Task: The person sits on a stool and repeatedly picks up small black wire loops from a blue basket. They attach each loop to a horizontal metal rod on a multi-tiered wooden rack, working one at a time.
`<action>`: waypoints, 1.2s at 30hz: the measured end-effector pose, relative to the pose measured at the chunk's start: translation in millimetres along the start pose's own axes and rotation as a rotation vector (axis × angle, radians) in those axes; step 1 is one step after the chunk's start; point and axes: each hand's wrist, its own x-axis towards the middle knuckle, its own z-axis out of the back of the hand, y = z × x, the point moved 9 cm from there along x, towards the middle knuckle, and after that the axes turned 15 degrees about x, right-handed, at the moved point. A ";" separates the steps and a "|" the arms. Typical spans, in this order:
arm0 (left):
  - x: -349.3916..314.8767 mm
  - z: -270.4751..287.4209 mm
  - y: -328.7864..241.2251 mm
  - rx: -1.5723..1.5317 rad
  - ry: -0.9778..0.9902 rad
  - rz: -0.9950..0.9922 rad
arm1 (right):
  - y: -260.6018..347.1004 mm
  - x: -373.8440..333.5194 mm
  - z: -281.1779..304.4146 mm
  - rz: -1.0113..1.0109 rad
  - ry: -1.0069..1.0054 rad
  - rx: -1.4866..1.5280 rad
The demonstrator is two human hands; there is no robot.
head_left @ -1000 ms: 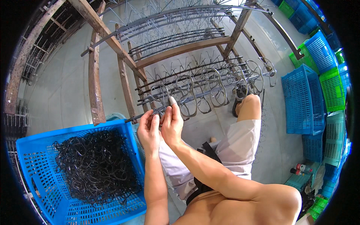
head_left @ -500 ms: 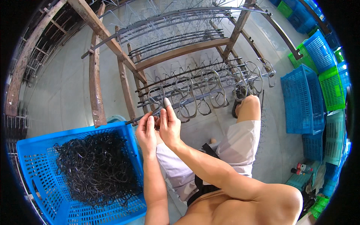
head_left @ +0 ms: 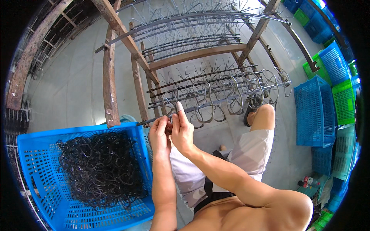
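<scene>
My left hand (head_left: pixel 159 134) and my right hand (head_left: pixel 182 133) are close together at the left end of a dark metal rod (head_left: pixel 145 121). Fingers of both are bent in and pinched around something small and dark, mostly hidden by them. A pale cover sits on a raised finger of the right hand, beside a looped grey frame (head_left: pixel 169 102). More curved, roughly figure-eight frames (head_left: pixel 204 102) hang along the rod, running off to the right. To my left, a blue plastic basket (head_left: pixel 32 140) holds a tangled heap of thin black curved pieces (head_left: pixel 102 169).
Ahead stands a wooden rack (head_left: pixel 198 56) bearing rods crowded with wire hooks (head_left: pixel 185 23). Its wooden posts (head_left: pixel 110 84) rise beyond the basket. Stacked blue baskets (head_left: pixel 314 111) and green ones (head_left: pixel 343 102) line the right side. My bent leg (head_left: pixel 264 115) is under the rod's right part.
The view has shifted slightly, so rack and frames appear farther right and lower. My hands stay together at the rod's left end, with the fingers a little rearranged.
</scene>
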 end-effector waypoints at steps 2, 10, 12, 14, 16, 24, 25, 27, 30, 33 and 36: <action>1.5 1.4 -0.4 0.004 -0.001 -0.009 | 1.3 0.0 0.1 0.005 0.001 0.000; -1.0 -12.2 -20.3 0.390 0.081 -0.118 | -14.2 -1.8 8.9 -0.057 0.016 0.101; 15.6 -0.9 -26.6 0.376 0.127 -0.057 | -9.2 -5.6 5.0 -0.091 0.054 0.124; 39.0 -1.1 -35.3 0.358 0.047 0.043 | -11.0 -4.9 2.0 -0.134 0.086 0.154; 50.1 -12.4 -46.3 0.453 0.062 0.095 | -12.7 -4.8 0.7 -0.149 0.159 0.172; 66.7 -24.5 -51.6 0.789 0.213 0.041 | 66.1 -55.8 97.9 -0.259 1.242 -0.360; 63.8 -19.2 -53.6 0.826 0.184 0.026 | 90.3 -47.2 133.8 -0.274 1.388 -0.295; 58.1 -19.0 -59.9 0.775 0.149 -0.011 | 53.0 6.3 276.4 -0.673 0.992 0.088; 59.3 13.1 -91.8 1.104 -0.042 -0.380 | 121.6 123.2 445.9 -0.241 -0.192 -0.756; 24.7 -9.6 -64.1 2.043 0.210 -0.727 | 104.8 179.9 457.2 0.326 -0.004 -1.113; 15.4 -17.9 -58.1 2.119 0.102 -0.874 | 64.2 205.7 458.4 0.561 0.117 -1.440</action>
